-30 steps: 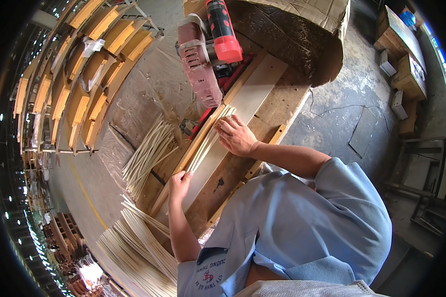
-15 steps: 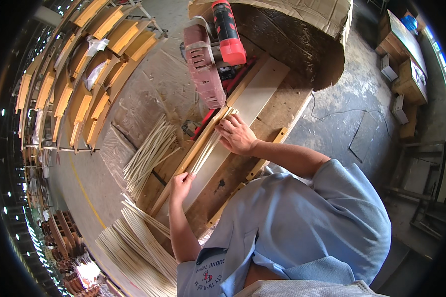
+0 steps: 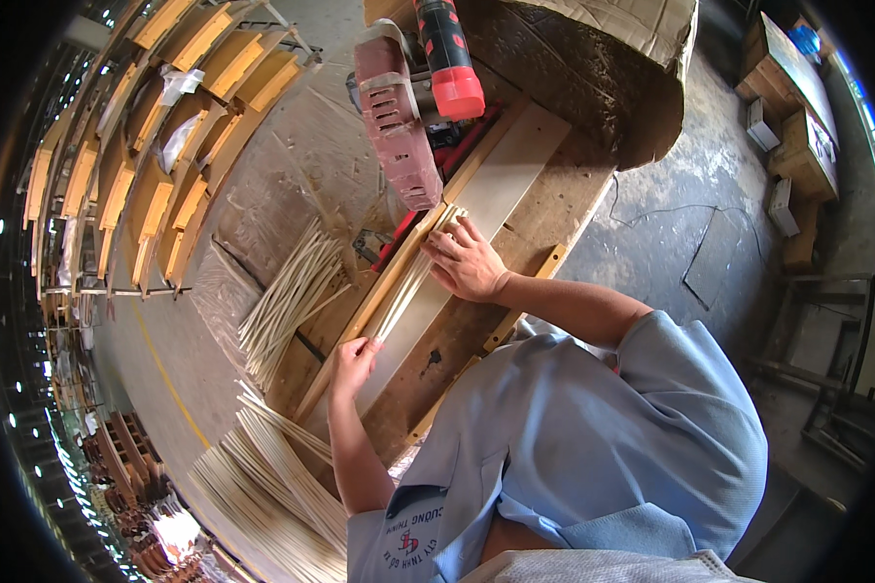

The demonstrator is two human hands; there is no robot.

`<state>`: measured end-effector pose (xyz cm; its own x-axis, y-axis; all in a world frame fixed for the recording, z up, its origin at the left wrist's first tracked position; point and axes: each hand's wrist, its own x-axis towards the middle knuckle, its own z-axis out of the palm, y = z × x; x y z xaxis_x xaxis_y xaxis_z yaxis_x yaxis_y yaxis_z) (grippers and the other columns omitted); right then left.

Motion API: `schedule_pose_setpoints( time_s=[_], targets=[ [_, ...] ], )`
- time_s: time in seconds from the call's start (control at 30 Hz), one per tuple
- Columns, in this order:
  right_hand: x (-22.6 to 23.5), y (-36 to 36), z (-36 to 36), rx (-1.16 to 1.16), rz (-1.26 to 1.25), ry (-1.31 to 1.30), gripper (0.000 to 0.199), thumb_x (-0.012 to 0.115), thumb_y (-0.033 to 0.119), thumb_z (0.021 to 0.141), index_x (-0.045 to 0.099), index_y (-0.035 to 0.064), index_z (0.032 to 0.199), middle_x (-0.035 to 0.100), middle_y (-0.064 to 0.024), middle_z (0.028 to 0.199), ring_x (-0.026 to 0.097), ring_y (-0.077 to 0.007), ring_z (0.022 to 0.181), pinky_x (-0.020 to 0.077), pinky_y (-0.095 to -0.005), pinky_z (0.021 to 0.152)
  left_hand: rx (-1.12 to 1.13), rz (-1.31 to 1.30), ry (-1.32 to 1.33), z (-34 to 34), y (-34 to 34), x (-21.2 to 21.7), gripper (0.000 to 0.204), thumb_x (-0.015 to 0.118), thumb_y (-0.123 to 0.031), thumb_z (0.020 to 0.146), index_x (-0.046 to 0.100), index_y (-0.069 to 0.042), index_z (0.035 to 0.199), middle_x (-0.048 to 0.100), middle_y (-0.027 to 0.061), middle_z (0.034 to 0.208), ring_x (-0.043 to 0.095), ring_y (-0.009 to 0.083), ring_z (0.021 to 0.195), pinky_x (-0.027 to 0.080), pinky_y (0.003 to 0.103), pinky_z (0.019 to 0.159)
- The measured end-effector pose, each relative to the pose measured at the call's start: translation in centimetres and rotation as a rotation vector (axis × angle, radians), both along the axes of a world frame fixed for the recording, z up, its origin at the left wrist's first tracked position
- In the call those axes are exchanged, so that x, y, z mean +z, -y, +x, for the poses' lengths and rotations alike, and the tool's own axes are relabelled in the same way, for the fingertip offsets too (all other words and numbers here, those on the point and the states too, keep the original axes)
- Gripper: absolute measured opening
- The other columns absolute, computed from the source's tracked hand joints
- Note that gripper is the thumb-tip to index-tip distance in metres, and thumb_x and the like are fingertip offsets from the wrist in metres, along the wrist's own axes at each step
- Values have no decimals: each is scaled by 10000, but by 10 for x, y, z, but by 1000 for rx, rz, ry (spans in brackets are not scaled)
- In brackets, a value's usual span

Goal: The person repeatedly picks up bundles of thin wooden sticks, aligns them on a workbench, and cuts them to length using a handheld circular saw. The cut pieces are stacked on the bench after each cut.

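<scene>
A small bundle of thin pale wooden sticks [image 3: 407,294] lies lengthwise along a wooden fence strip [image 3: 370,311] on the workbench. My left hand [image 3: 355,364] pinches the bundle's near end. Farther along, my right hand [image 3: 469,262] lies over the sticks with its fingers bent down onto them, close to the saw. The power saw has a dusty pink guard [image 3: 399,126] and a black and red handle [image 3: 447,58]; it stands just past the sticks' far end. Its blade is hidden from view.
Loose cut sticks [image 3: 297,301] are piled left of the fence, with longer sticks [image 3: 272,486] nearer me. A cardboard box [image 3: 612,39] stands behind the saw. Shelving with wooden parts [image 3: 156,209] is at far left. A pale board [image 3: 530,146] lies along the bench.
The view has shifted slightly. Both hands stay on the bundle in nearly the same places, and the right hand's fingers look a little more spread.
</scene>
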<state>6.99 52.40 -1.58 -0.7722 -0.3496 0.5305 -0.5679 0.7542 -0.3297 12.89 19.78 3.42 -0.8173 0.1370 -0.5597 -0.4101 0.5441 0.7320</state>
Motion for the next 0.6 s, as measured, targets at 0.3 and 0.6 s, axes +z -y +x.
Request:
schedule_pose_setpoints(
  time_s=[0.3,0.6],
  targets=[
    [-4,-2,-1,56,-40,14,597,779,259,817,643,95,1374,552,-111,1387,494,-336,1347,319,-608,1215,40,15,47,2,-3,9,361,676,-342,1032,751,-4,931,518,-28,582,426,51,505,318,254,471],
    [-3,2,12,11,36,94,637,714,316,892,577,31,1445,499,-146,1489,411,-344,1463,283,-580,1253,7,-93,-105,4,0,0,407,675,-330,1031,689,14,813,495,3,558,435,90,523,343,309,503]
  ],
)
